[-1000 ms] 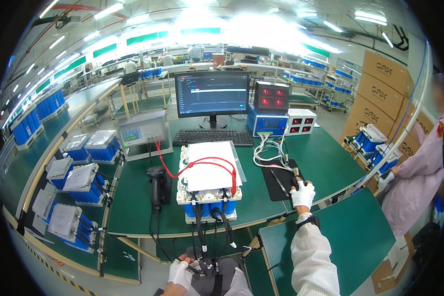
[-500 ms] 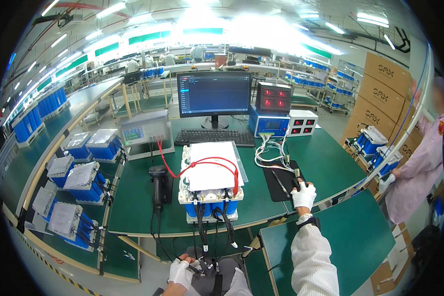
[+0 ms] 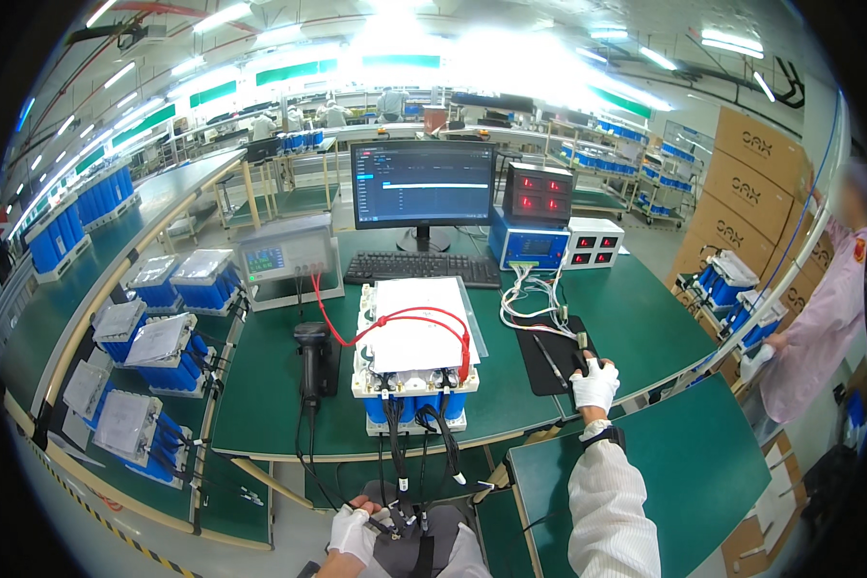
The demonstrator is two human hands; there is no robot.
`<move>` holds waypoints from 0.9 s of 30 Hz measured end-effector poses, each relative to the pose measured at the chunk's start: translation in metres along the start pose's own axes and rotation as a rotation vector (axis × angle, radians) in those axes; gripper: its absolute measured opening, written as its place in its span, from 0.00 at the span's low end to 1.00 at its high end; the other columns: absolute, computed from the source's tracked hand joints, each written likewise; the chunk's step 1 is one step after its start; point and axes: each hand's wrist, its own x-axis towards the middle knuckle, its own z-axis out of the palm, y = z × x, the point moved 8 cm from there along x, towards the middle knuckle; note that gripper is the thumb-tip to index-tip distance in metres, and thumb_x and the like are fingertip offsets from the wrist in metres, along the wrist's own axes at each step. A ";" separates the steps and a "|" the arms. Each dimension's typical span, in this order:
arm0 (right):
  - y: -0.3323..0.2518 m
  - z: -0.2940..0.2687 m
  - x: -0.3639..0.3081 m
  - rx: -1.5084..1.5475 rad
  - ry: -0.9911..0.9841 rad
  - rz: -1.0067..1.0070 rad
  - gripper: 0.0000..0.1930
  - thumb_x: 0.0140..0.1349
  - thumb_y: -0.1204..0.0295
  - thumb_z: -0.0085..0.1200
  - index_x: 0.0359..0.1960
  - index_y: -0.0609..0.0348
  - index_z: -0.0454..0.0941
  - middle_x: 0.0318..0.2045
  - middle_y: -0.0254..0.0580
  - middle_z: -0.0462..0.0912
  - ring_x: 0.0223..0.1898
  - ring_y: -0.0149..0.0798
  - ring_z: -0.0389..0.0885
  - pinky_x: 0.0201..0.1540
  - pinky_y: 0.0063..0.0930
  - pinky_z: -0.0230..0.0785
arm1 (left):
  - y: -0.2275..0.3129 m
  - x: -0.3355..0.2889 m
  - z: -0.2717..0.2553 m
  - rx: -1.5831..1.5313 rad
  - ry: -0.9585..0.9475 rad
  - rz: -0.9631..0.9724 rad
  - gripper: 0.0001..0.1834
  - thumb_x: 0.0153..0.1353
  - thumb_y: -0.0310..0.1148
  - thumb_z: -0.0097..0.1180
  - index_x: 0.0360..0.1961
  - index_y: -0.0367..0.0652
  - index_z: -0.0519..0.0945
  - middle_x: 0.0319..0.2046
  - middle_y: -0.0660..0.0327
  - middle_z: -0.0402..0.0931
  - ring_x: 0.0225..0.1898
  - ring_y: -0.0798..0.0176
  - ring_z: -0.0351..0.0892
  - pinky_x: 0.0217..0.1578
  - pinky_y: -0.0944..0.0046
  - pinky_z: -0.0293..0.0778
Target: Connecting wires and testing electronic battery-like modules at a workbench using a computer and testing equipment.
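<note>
My left hand (image 3: 353, 535), in a white glove with bare fingertips, is low in front of my lap. Its fingers close on a black cable (image 3: 380, 526), one of several dark leads hanging there. My right hand (image 3: 595, 384), gloved the same way, rests at the right edge of a black mouse pad (image 3: 539, 378). Under its curled fingers lies a dark computer mouse (image 3: 580, 362), mostly hidden. Between my hands stands a blue battery pack (image 3: 416, 408) with a white sheet (image 3: 416, 328) on top. A red cable (image 3: 356, 339) crosses the sheet.
A monitor (image 3: 422, 188) and keyboard (image 3: 422, 268) stand behind the pack. Left of it are a barcode scanner (image 3: 311, 361) and a tester (image 3: 291, 265). A pen (image 3: 550, 358) lies on the pad. More packs (image 3: 162, 352) fill the left shelf. A person (image 3: 819, 328) stands at right.
The monitor has gone from a nearly blank dark page to one with a white bar and rows of text. Both my hands keep their places. The person's raised arm has lowered.
</note>
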 end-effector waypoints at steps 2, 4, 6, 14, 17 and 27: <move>0.000 0.000 0.000 -0.006 0.004 -0.002 0.21 0.46 0.67 0.60 0.47 0.41 0.80 0.49 0.52 0.73 0.46 0.53 0.75 0.49 0.41 0.70 | -0.001 0.001 -0.001 0.000 0.001 -0.005 0.09 0.60 0.20 0.51 0.42 0.37 0.71 0.31 0.55 0.74 0.34 0.57 0.75 0.41 0.54 0.76; 0.000 0.001 0.001 -0.012 0.004 -0.006 0.21 0.46 0.66 0.60 0.46 0.40 0.80 0.49 0.52 0.73 0.46 0.52 0.75 0.49 0.41 0.70 | -0.002 0.002 -0.003 0.001 0.003 -0.011 0.09 0.60 0.20 0.51 0.42 0.37 0.71 0.31 0.55 0.74 0.34 0.57 0.75 0.41 0.54 0.76; 0.001 0.001 0.001 -0.018 0.005 -0.009 0.21 0.46 0.66 0.60 0.46 0.40 0.80 0.49 0.52 0.73 0.46 0.52 0.74 0.49 0.41 0.70 | -0.004 0.003 -0.005 -0.003 0.011 -0.013 0.10 0.60 0.20 0.51 0.43 0.37 0.71 0.31 0.55 0.74 0.34 0.57 0.75 0.41 0.54 0.76; 0.002 0.002 0.001 -0.019 -0.003 -0.013 0.20 0.46 0.66 0.59 0.45 0.40 0.81 0.49 0.51 0.74 0.46 0.52 0.74 0.49 0.41 0.70 | -0.002 0.003 -0.005 0.026 0.005 0.010 0.12 0.60 0.20 0.51 0.46 0.36 0.71 0.32 0.54 0.74 0.34 0.58 0.75 0.41 0.56 0.76; 0.002 0.002 0.001 0.006 -0.025 0.013 0.19 0.46 0.66 0.59 0.44 0.39 0.82 0.49 0.51 0.74 0.46 0.52 0.75 0.50 0.40 0.70 | -0.001 -0.001 -0.002 0.010 0.017 0.002 0.12 0.60 0.20 0.51 0.46 0.36 0.71 0.32 0.54 0.74 0.34 0.58 0.75 0.41 0.57 0.76; 0.009 0.004 0.001 -0.057 0.045 0.009 0.26 0.46 0.66 0.60 0.52 0.40 0.77 0.59 0.55 0.61 0.55 0.54 0.66 0.57 0.38 0.62 | -0.010 0.013 -0.009 -0.073 -0.050 -0.020 0.15 0.61 0.21 0.50 0.49 0.36 0.65 0.34 0.53 0.73 0.33 0.54 0.77 0.37 0.53 0.78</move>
